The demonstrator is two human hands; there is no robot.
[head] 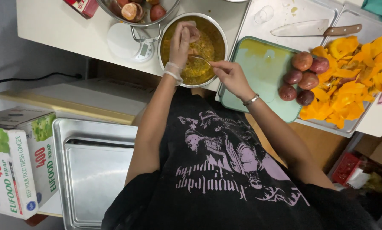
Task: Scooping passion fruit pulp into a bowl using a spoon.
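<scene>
Two hands meet over the steel pot (194, 49) in the head view, the only view you have. Your left hand (181, 42), in a thin clear glove, hangs above the pot with its fingers curled together; a piece of fruit seems to sit inside that grip, but you cannot tell for sure. Your right hand (230, 76) is bare, with a bracelet at the wrist, and its grip is pinched on the handle of a spoon (198, 57) whose tip points at the left hand. The pot stands at the near edge of the desk (54, 25) and holds yellow-orange pulp with seeds.

Just left of the pot stands a small white kitchen scale (131, 42), and behind it a metal bowl (139, 10) with cut fruit halves. To the right of the pot lies a pale green cutting board (259, 72), stained yellow, touching a metal tray (353, 123) that carries a heap of orange peels (348, 81). Five dark red round fruits (304, 76) lie where board and peels meet. Farther back, a knife (314, 29) with a wooden handle rests on a white board (284, 12).

Below the desk, on your left, you see an empty steel tray (93, 174) and two boxes of food wrap (20, 162) beside it. Your dark printed shirt (225, 170) fills the lower middle of the picture.
</scene>
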